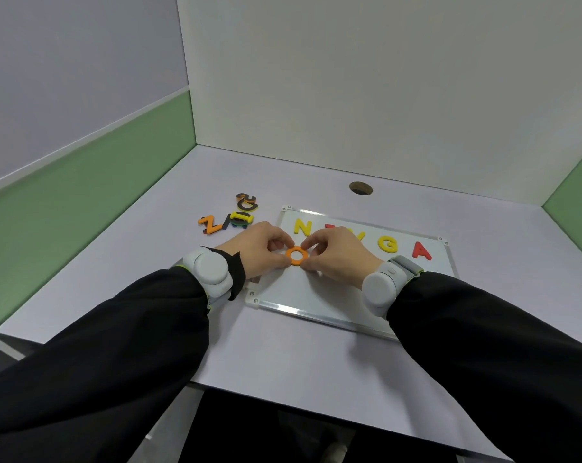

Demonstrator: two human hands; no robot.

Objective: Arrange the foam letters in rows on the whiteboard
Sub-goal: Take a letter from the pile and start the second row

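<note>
A flat whiteboard (pixel 319 295) with a metal rim and clear corner pieces lies on the pale tabletop (pixel 282 362). Its far row holds a yellow N (pixel 303 227), a yellow G (pixel 388 244) and a red A (pixel 421 250); letters between N and G are hidden by the hands. Both the left hand (pixel 261 250) and the right hand (pixel 338 253) pinch an orange foam ring, the letter O (pixel 296 255), each grip closed on its edge, over the board below the N. A loose pile of letters (pixel 231 215) sits on the tabletop, left of the board.
</note>
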